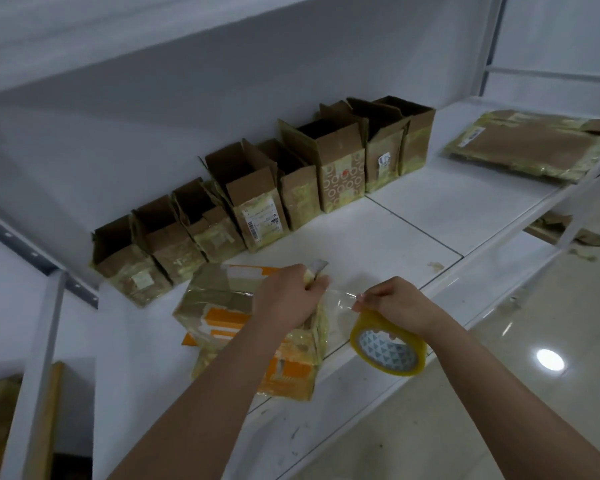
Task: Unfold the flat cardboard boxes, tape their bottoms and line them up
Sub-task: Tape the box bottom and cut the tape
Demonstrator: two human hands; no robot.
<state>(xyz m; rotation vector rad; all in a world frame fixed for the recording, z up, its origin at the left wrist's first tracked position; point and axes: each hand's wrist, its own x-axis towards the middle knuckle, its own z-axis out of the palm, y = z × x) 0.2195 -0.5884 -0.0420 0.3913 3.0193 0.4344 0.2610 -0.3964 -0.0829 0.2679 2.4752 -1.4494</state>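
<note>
Under left hand (291, 296), orange-printed taped box (257, 327)

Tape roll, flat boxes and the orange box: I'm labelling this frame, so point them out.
tape roll (388, 348), head view, patterned core.
flat boxes (530, 145), head view, brown top face.
orange box (222, 317), head view, taped upper face.

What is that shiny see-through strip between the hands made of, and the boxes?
The strip looks like thin clear plastic tape: glossy, wrinkled, pulled off the yellowish roll. The boxes look like brown cardboard, dull and creased, patched with old tape.
</note>
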